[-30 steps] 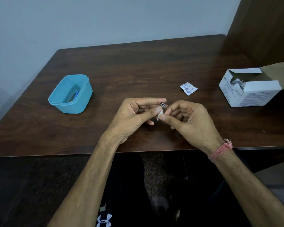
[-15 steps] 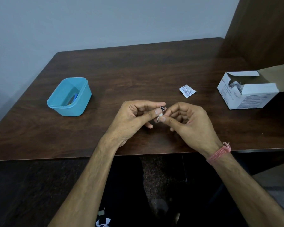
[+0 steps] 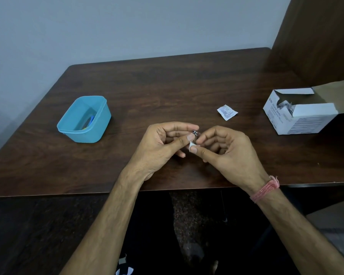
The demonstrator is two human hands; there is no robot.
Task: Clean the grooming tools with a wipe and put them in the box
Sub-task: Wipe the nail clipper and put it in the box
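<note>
Over the middle of the dark wooden table (image 3: 167, 90), my left hand (image 3: 163, 147) pinches a small metal grooming tool (image 3: 195, 132) between thumb and fingers; only its tip shows. My right hand (image 3: 226, 153) pinches a small white wipe (image 3: 191, 145) against the tool, thumb and forefinger curled on it. A blue plastic box (image 3: 83, 120) stands open at the left, with blue and yellow items lying inside it.
A torn white wipe sachet (image 3: 227, 112) lies on the table right of centre. An open white cardboard box (image 3: 300, 114) of wipes stands at the right edge. A wooden panel (image 3: 316, 36) rises at the back right.
Both hands stay together at the table's middle; the right fingers have shifted the wipe slightly along the tool. The view has tilted a little.
</note>
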